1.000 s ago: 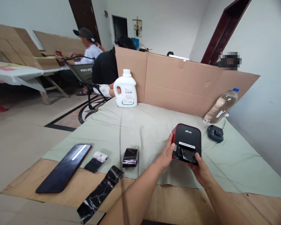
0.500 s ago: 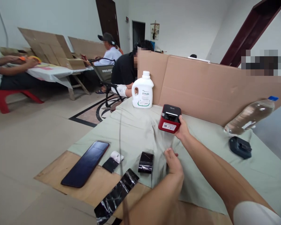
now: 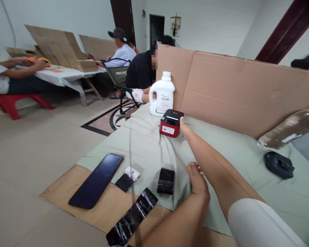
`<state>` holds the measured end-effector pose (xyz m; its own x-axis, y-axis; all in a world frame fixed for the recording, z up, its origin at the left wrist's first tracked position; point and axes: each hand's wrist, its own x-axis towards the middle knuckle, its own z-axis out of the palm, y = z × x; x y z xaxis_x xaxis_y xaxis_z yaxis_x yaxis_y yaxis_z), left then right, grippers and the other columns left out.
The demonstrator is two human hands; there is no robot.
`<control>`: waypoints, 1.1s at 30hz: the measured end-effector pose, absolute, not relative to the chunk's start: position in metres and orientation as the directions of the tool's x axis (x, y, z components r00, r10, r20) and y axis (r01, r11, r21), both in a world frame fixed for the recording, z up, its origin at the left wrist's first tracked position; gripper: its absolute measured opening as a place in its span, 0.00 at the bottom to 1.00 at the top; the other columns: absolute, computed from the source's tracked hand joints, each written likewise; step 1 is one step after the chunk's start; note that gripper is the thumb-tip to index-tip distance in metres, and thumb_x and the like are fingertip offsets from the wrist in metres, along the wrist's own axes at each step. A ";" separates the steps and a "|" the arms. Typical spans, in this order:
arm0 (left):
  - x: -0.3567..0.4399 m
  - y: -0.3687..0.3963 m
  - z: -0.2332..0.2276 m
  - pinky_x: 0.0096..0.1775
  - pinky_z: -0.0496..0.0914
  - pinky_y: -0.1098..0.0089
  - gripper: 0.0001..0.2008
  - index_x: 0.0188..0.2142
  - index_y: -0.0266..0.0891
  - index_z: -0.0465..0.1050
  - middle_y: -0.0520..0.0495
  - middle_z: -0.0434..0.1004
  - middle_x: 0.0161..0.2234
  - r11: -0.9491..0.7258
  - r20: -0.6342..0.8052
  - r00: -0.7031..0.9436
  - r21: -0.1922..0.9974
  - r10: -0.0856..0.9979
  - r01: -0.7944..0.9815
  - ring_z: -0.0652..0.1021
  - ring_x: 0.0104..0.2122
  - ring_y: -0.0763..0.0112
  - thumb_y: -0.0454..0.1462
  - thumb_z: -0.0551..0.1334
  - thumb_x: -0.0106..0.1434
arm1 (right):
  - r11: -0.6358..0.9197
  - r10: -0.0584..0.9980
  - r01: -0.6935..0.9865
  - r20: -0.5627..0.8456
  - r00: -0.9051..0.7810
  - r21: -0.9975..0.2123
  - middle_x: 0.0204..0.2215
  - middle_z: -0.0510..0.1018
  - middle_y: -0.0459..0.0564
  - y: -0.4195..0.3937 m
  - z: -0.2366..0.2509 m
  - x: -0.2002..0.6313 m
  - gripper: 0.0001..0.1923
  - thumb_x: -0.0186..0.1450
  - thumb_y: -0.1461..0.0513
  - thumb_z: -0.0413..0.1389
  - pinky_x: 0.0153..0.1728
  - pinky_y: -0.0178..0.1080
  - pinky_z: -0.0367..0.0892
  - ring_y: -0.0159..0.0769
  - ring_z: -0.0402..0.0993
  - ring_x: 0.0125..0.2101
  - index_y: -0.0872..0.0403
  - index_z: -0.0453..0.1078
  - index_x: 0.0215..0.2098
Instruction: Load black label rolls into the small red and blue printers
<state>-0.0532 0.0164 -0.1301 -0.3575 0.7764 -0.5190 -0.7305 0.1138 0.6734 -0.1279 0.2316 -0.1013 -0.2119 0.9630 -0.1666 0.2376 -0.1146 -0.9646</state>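
Observation:
My right hand (image 3: 184, 129) reaches far out and grips the right side of a small red and black label printer (image 3: 170, 122). The printer stands on the green cloth (image 3: 144, 144) just in front of a white detergent jug (image 3: 161, 94). My left hand (image 3: 197, 180) rests palm down on the cloth near the front edge and holds nothing. A black marbled roll (image 3: 166, 180) lies just left of that hand. A loose strip of the same black film (image 3: 132, 218) lies on the wooden board (image 3: 103, 209).
A dark phone (image 3: 96, 181) and a small white roll with a black tail (image 3: 128, 176) lie at front left. A cardboard wall (image 3: 234, 89) backs the table. A water bottle (image 3: 288, 128) and a small black device (image 3: 279, 164) lie at the right. Other people sit beyond, to the left.
My right hand has carried the printer from the near right to the far side beside the jug and set it on the cloth. My left hand let go of the printer and dropped to the cloth.

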 end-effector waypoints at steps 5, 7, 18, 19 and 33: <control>-0.052 0.017 -0.128 0.35 0.65 0.69 0.09 0.38 0.39 0.65 0.48 0.71 0.36 0.145 -0.502 -0.406 0.746 0.764 -0.650 0.74 0.33 0.70 0.39 0.50 0.65 | -0.151 0.988 0.690 -0.082 0.132 -0.707 0.58 0.68 0.60 0.217 -0.087 -0.017 0.33 0.59 0.39 0.53 0.61 0.59 0.46 0.58 0.51 0.63 0.54 0.73 0.49; -0.051 0.016 -0.128 0.35 0.65 0.69 0.07 0.36 0.39 0.65 0.48 0.71 0.35 0.156 -0.486 -0.398 0.763 0.778 -0.627 0.74 0.33 0.70 0.38 0.51 0.64 | -0.206 0.964 0.789 0.019 0.266 -0.579 0.65 0.56 0.63 0.201 -0.080 0.051 0.33 0.59 0.44 0.57 0.61 0.62 0.38 0.60 0.38 0.67 0.56 0.70 0.54; -0.043 0.014 -0.135 0.37 0.64 0.73 0.05 0.37 0.42 0.63 0.52 0.68 0.32 0.157 -0.354 -0.361 0.866 0.863 -0.475 0.72 0.34 0.72 0.35 0.56 0.59 | -0.699 0.629 0.586 0.038 0.776 -0.409 0.59 0.59 0.76 0.131 -0.100 0.306 0.47 0.53 0.47 0.62 0.51 0.60 0.56 0.68 0.58 0.58 0.53 0.55 0.66; -0.043 0.014 -0.135 0.36 0.64 0.73 0.05 0.37 0.42 0.63 0.52 0.68 0.31 0.150 -0.338 -0.359 0.874 0.870 -0.462 0.72 0.33 0.73 0.35 0.56 0.59 | -0.683 0.633 0.585 0.046 0.773 -0.438 0.58 0.60 0.75 0.129 -0.103 0.304 0.47 0.52 0.48 0.61 0.51 0.59 0.57 0.67 0.60 0.57 0.53 0.55 0.66; -0.039 -0.002 -0.119 0.37 0.73 0.67 0.37 0.65 0.51 0.47 0.40 0.65 0.59 0.318 -0.231 0.218 0.700 0.948 -0.640 0.77 0.43 0.61 0.48 0.62 0.62 | 0.268 0.905 0.673 0.419 0.069 -0.690 0.53 0.68 0.57 0.006 -0.117 0.103 0.39 0.54 0.49 0.61 0.58 0.56 0.57 0.53 0.62 0.55 0.49 0.62 0.61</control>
